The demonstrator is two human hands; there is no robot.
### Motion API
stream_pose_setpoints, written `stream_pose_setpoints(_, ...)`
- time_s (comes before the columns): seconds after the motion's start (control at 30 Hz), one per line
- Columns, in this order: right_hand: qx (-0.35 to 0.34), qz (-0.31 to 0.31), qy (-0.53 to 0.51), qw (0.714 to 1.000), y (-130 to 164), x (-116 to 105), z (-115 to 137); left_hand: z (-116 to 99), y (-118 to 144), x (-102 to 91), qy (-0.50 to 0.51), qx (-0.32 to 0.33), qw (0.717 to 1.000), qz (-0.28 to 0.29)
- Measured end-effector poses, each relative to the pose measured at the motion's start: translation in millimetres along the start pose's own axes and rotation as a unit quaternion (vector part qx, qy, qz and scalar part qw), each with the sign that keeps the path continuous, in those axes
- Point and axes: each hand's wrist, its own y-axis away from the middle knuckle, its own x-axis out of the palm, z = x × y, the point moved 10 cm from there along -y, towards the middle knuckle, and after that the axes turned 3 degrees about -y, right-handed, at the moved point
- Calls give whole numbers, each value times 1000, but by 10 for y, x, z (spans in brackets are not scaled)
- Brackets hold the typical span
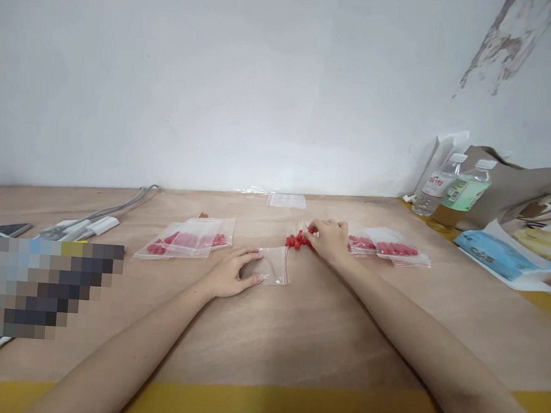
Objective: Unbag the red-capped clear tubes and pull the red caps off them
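Observation:
A small clear zip bag (274,266) with a red seal line lies flat on the table. My left hand (233,274) rests at its left edge, thumb and fingers spread apart and touching its corners. Just beyond the bag is a pile of small red pieces (297,240), their exact kind too small to tell. My right hand (328,238) reaches over the pile's right side with its fingers curled down onto the red pieces. Those fingertips are partly hidden. Bags of red pieces lie to the left (188,241) and to the right (398,248) of my hands.
A flat white plastic bag (287,200) lies near the wall. On the right stand two bottles (462,194) beside a blue tissue pack (505,255) and a grey bag (517,185). Cables (110,210), a phone (4,233) and a blurred-out object (57,289) occupy the left side.

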Motion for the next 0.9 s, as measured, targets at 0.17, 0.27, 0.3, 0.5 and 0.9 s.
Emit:
stream_pose_setpoints(0.17,-20,43,12,999,18,34,72,-3,-11,5,2,1,1000,0)
stream_pose_setpoints(0.27,-69,62,2,996,30,89,179,-6,-12,2,2,0,1000,-1)
stream_pose_setpoints(0.3,-84,72,4,994,38,126,211,-9,-12,-1,2,1,1000,-2)
stream_pose_setpoints(0.5,-90,70,4,993,57,177,193,-13,-6,-11,3,0,1000,-4)
stream_pose_setpoints(0.9,-240,43,-150,958,498,-114,823,-2,-3,14,2,5,1000,-3)
